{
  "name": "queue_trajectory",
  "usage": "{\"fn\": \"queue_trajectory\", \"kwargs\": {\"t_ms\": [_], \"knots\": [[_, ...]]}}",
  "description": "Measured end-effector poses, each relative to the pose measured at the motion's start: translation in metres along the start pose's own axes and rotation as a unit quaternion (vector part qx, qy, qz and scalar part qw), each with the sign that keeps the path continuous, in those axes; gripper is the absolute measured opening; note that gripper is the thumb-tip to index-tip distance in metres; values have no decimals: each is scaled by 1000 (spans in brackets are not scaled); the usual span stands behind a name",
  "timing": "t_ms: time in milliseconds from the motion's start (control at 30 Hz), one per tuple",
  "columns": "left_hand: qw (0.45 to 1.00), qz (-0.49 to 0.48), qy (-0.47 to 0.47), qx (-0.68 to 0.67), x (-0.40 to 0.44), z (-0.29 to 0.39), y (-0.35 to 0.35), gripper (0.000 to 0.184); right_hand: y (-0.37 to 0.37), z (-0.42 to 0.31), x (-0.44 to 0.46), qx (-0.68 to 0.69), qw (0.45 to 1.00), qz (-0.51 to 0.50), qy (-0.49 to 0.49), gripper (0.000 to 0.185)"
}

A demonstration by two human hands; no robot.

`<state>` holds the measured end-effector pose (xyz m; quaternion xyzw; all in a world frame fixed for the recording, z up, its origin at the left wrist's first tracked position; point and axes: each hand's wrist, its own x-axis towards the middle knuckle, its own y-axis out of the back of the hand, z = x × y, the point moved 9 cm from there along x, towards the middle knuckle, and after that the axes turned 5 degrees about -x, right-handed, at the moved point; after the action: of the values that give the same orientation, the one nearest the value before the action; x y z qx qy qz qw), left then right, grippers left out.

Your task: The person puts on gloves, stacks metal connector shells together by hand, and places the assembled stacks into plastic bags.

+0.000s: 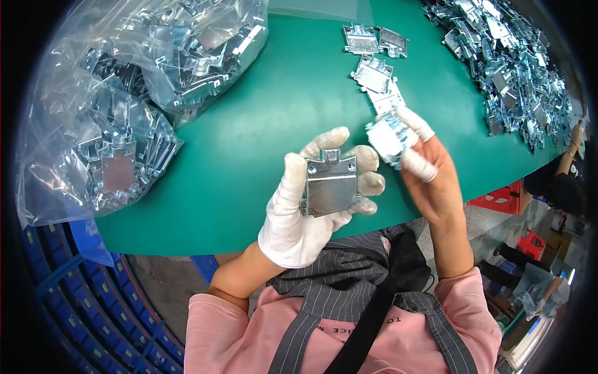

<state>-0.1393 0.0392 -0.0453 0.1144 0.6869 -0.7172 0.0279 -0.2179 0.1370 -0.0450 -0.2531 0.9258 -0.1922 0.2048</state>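
Observation:
My left hand (296, 212), in a white glove, is closed around the edges of a flat metal bracket (332, 187), its broad face turned up toward me. To its right, my right hand (430, 165) pinches another metal bracket (389, 138) between finger and thumb; white covers sit on those fingertips. This second piece is blurred and bright with glare. Just beyond it, a few loose metal brackets (374, 75) lie on the green table (268, 124), some overlapping each other.
Clear plastic bags (118, 153) full of metal brackets stand at the left. A large heap of brackets (504, 75) covers the far right of the table. Blue bins (106, 299) are below left. Red crates (498, 199) and other people (554, 290) appear at the right.

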Motion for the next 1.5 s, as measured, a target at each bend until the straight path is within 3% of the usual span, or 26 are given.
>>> {"fn": "queue_trajectory", "kwargs": {"t_ms": [67,167,200,300,333,367,433,533,567,633,700,733,767,833,933,1033,1067,1167,1200,1300,1333,1433,1500], "knots": [[1000,3,-14,1,0,2,3,55,6,-9,0,47,998,28,-2,52],[998,32,-50,-21,-1,6,5,53,3,-10,-8,25,993,-106,-45,43],[996,45,-63,-33,-1,7,6,52,6,-8,-13,-66,997,-4,-51,38],[995,14,-56,-82,-1,10,8,50,-9,2,-24,-158,982,-49,-94,51],[994,14,-54,-97,-1,11,9,49,-22,4,-26,-52,986,-132,-89,67],[994,16,-51,-95,-2,11,9,48,-29,5,-27,-31,982,-164,-90,77],[995,21,-48,-90,-3,11,7,47,-27,5,-27,-63,983,-126,-114,80],[997,25,-57,-48,-1,10,6,50,-35,-15,-22,-75,989,-120,-38,79],[998,50,-50,-7,-2,6,7,51,-42,-28,-21,-192,970,-149,21,76],[992,99,-35,76,-3,1,7,53,-60,-48,-19,-425,877,-178,136,74],[992,103,-21,77,-2,-2,9,56,-82,-51,-15,-619,725,-180,241,87],[993,96,-18,70,-1,-3,9,56,-90,-51,-11,-666,670,-186,271,76],[994,91,-16,63,-1,-2,10,57,-92,-58,-1,-652,672,-164,310,55],[997,43,-20,52,-1,-2,8,55,-64,-64,37,-760,570,-33,310,46],[999,18,-22,16,0,-1,5,52,-42,-58,61,-855,403,66,320,34],[1000,-1,-21,-13,-1,2,5,56,-39,-53,52,-714,631,-32,303,23],[1000,-2,-23,-10,0,3,4,57,-23,-45,57,-610,753,-22,246,25],[1000,0,-21,-1,0,3,2,59,-17,-45,45,-538,818,-36,203,35],[1000,4,-17,2,1,3,2,59,-16,-49,40,-561,801,-46,204,37],[1000,-3,-21,-18,1,4,4,61,1,-46,28,-293,950,-5,108,34],[999,-8,-25,-29,0,5,4,62,1,-48,24,-251,960,13,124,34],[997,17,-55,-51,-2,8,5,58,22,-36,17,-207,976,56,20,37],[995,49,-73,-41,-2,8,0,55,18,-37,15,-209,975,61,34,37]]}}
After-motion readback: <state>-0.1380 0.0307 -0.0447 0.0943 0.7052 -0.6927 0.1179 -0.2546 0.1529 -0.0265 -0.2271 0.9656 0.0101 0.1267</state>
